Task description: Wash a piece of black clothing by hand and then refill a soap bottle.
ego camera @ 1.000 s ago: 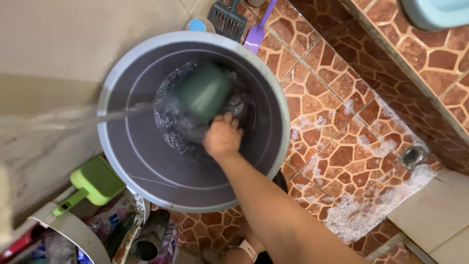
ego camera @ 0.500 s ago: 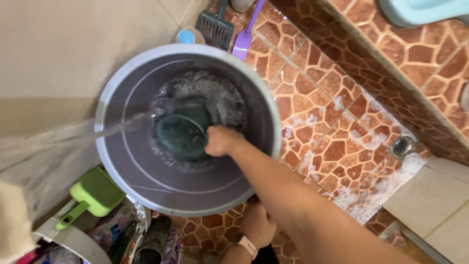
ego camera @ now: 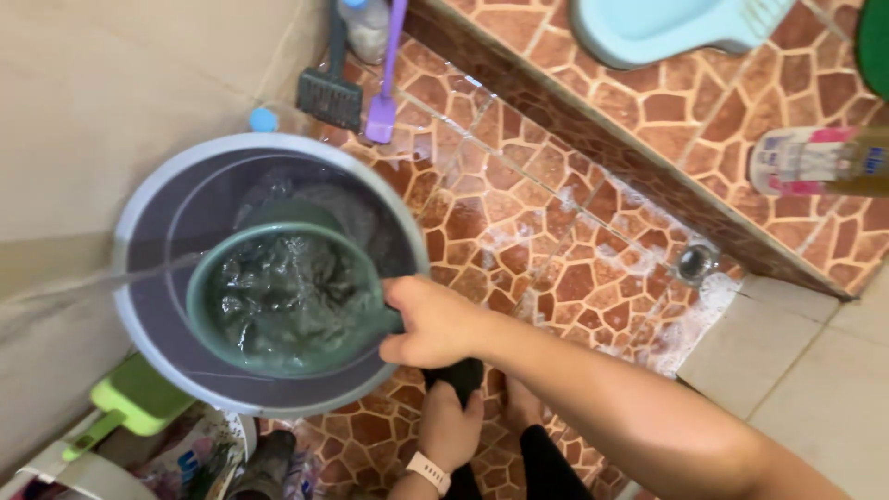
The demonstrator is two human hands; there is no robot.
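My right hand (ego camera: 431,324) grips the handle of a round green dipper (ego camera: 287,296) brimming with water. It holds the dipper level over a large grey bucket (ego camera: 130,213) on the brown stone-pattern floor. A thin stream of water (ego camera: 120,273) runs in from the left toward the bucket. My left hand (ego camera: 449,426), with a pale strap on the wrist, is low in the view below the bucket. Its fingers touch a dark thing (ego camera: 456,375); I cannot tell whether they grip it.
A dark brush (ego camera: 329,93) and a purple brush (ego camera: 381,116) lean in the far corner. A green scrubbing brush (ego camera: 139,398) lies lower left. Suds surround a floor drain (ego camera: 694,262). On the raised step sit a light blue squat pan (ego camera: 667,28) and a lying bottle (ego camera: 806,159).
My right hand has lifted the green dipper, now full, out of the bucket's water and toward me. The view has swung right and up, showing the step.
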